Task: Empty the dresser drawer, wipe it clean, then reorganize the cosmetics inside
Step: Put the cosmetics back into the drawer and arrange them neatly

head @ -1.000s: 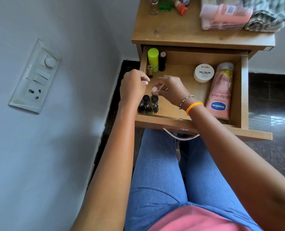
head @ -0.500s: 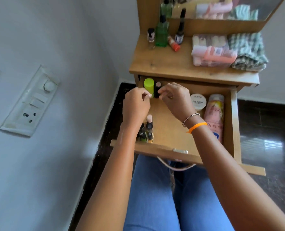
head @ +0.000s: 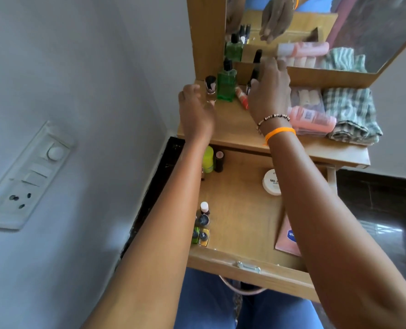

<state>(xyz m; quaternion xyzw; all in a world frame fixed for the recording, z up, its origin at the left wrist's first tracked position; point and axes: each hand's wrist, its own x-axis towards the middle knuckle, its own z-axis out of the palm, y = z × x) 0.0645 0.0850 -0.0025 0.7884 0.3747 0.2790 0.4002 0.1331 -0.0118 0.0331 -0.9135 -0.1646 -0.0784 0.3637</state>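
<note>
The open wooden drawer (head: 242,210) holds several small nail polish bottles (head: 203,224) at its front left, a lime-capped tube (head: 208,159) and a dark tube (head: 219,161) at the back left, a white nail polish remover jar (head: 271,185) and a pink Vaseline bottle (head: 288,236) on the right. Both hands are raised over the dresser top (head: 235,129). My left hand (head: 194,110) hovers with relaxed fingers next to a small black-capped bottle (head: 210,87). My right hand (head: 269,89) spreads its fingers near a tall dark slim bottle (head: 255,67). A green bottle (head: 227,84) stands between the hands.
A clear pouch with pink bottles (head: 308,112) and a folded checked cloth (head: 351,112) lie on the dresser top's right. An orange tube (head: 242,97) lies beside the green bottle. A mirror (head: 339,27) rises behind. A wall switchboard (head: 26,176) is at left.
Both hands rose out of the drawer to the dresser top. The camera tilted up, bringing the mirror into view. A white-capped bottle now stands with the nail polishes.
</note>
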